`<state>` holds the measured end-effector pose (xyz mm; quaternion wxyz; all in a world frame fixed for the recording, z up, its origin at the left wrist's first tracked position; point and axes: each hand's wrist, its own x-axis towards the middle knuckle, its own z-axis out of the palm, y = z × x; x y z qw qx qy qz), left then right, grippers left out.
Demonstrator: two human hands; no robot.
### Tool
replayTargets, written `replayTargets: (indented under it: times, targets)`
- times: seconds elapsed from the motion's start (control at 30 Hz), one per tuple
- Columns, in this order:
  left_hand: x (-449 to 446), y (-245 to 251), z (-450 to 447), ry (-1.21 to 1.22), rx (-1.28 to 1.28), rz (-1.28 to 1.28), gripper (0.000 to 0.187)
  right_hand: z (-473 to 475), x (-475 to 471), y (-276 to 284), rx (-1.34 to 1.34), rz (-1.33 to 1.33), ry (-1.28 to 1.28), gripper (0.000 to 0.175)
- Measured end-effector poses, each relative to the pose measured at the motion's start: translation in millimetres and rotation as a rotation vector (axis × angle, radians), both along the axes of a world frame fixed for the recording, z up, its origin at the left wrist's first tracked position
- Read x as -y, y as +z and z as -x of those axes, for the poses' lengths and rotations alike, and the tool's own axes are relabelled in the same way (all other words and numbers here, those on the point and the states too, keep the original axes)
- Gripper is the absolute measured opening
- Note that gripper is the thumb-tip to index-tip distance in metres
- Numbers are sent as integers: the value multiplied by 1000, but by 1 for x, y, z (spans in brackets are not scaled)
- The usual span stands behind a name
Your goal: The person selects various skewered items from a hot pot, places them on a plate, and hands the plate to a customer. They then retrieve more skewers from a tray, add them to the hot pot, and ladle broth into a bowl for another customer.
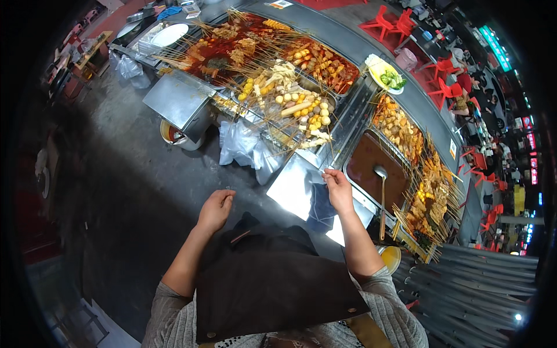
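My left hand (pixel 216 210) hovers over the dark floor in front of the apron, fingers curled in and nothing visible in them. At the front edge of the food counter, my right hand (pixel 339 188) has its thumb and fingers pinched together above a dark cloth (pixel 321 204). A thin stick runs down towards those fingertips; whether they hold it is unclear. Beyond lies a tray of skewered fish balls, sausages and tofu (pixel 300 108). To its right, a ladle (pixel 381 174) rests in a pan of brown sauce (pixel 365 163).
Red broth with skewers (pixel 217 56) fills the far left tray. More skewers (pixel 428 200) line the right end. Plastic bags (pixel 243 145) hang from the counter front, near a white bucket (pixel 191 142). A plate with greens (pixel 387 76) stands on the ledge. Red chairs (pixel 446 89) and seated people are beyond.
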<state>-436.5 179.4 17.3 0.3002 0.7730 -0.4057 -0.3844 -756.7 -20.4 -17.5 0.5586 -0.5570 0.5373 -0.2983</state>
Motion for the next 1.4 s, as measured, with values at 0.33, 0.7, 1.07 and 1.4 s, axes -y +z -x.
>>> replayTargets:
  times: [0.33, 0.7, 1.07, 1.4]
  targets:
    - [231, -6, -17, -114, 418, 264, 36, -54, 1, 9, 13, -129, 100, 24]
    - [382, -45, 7, -285, 764, -291, 62, -66, 23, -21, 134, -310, -14, 23]
    - [409, -78, -27, -58, 384, -292, 48, -94, 120, -73, -3, -562, -477, 54]
    - [393, -73, -58, 31, -338, -30, 9, -103, 162, -91, -128, -708, -622, 58]
